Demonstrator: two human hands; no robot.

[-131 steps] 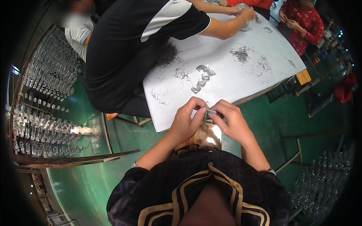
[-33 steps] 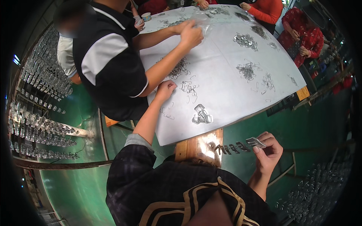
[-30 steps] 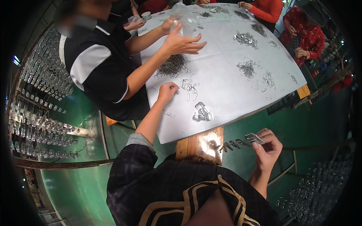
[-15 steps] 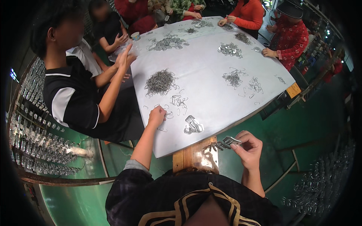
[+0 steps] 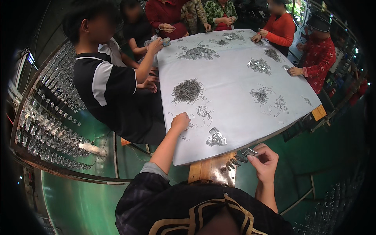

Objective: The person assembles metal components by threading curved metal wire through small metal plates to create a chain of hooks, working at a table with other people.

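Note:
My right hand (image 5: 266, 162) is raised just off the table's near edge, thumb and fingers pinched on a hanging chain of flat silver metal pieces (image 5: 238, 157). The chain slants down to the left over the wooden bench. Low over the table, my left hand (image 5: 181, 122) has its fingers drawn together beside a few loose wire hooks (image 5: 192, 124); what they hold, if anything, is hidden. Between my hands lies a small stack of shiny metal pieces (image 5: 216, 137). Beyond my left hand are scattered wire hooks (image 5: 204, 112) and a dense heap of hooks (image 5: 188, 91).
The white-covered table (image 5: 231, 105) carries more piles of metal parts (image 5: 197, 53) farther back. A co-worker in black (image 5: 117, 82) sits close on my left; several others stand around the far side. Racks of hanging metal pieces (image 5: 51, 129) stand at the left. A wooden bench (image 5: 213, 170) is before me.
The whole view has shifted, so the table sits lower and farther right. The left co-worker has moved a hand to the cup at the table's edge. My hands keep nearly the same places.

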